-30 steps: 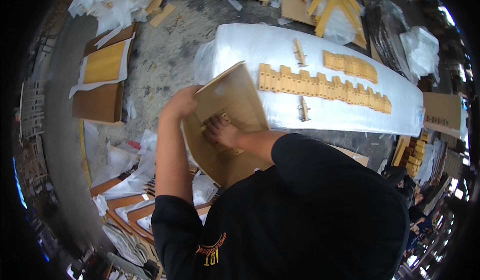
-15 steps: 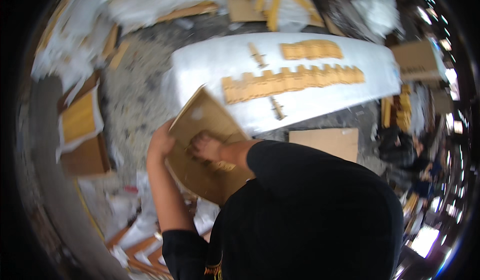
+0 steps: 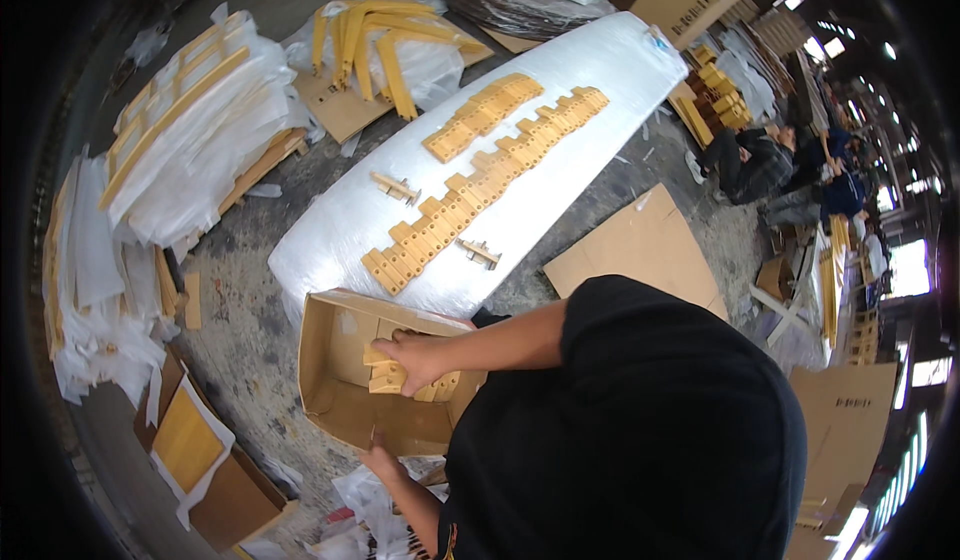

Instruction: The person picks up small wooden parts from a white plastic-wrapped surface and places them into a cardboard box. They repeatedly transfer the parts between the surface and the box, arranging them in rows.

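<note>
Head view: your right hand (image 3: 415, 356) is closed around a few pale wooden blocks (image 3: 384, 372) inside the open cardboard box (image 3: 335, 400), loose blocks (image 3: 440, 388) lie just beside it in there, and your left hand (image 3: 380, 457) grips the box's near rim. Box is between you and the near end of the white-wrapped platform (image 3: 320, 250), can't tell if touching; platform bears a long block row (image 3: 455, 205), a shorter row (image 3: 480, 115) and two small wooden pieces (image 3: 478, 253).
</note>
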Tool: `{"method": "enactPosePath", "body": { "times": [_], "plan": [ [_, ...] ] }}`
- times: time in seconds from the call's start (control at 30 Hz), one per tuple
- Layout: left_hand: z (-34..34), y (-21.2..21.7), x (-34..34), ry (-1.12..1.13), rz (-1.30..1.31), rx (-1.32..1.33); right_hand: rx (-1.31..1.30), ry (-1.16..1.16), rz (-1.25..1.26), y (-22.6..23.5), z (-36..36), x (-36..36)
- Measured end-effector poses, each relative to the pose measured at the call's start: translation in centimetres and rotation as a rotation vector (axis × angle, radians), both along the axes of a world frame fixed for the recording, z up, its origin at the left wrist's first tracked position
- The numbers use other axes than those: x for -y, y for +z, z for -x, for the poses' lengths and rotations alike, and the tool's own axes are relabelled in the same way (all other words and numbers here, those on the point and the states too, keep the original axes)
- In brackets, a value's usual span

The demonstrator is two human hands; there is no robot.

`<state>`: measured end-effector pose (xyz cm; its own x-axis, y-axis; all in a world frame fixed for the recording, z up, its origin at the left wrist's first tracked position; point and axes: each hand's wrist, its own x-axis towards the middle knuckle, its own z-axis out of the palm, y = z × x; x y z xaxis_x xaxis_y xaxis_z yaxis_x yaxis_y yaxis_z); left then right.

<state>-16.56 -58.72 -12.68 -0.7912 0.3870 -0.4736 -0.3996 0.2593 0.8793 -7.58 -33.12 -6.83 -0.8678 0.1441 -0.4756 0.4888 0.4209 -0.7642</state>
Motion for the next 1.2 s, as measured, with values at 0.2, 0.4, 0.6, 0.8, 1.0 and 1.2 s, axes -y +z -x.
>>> {"method": "enactPosePath", "body": {
  "times": [0.2,0.4,0.6,0.8,1.0,1.2],
  "plan": [
    [-1.9,1.9,0.4,0.122,0.113,0.299,-0.331,-0.209,0.281,4.6,-4.9,-2.3],
    [6.0,4.7,1.5,-0.047,0.189,0.147,-0.475,-0.393,0.360,11.2,-10.5,-9.7],
    [9.5,10.1,1.0,-0.142,0.421,0.027,-0.318,-0.722,0.075,7.5,-15.8,-16.2],
    [5.3,13.4,4.7,0.159,0.412,0.083,-0.064,-0.667,0.284,-3.0,-12.0,-15.1],
    [-0.3,14.3,9.0,0.399,0.306,0.098,0.193,-0.230,-0.517,-8.4,-8.9,-10.6],
    [-1.2,11.4,14.6,0.470,0.213,0.238,0.190,-0.160,-0.698,-11.3,-8.7,-9.8]
  ]
}}
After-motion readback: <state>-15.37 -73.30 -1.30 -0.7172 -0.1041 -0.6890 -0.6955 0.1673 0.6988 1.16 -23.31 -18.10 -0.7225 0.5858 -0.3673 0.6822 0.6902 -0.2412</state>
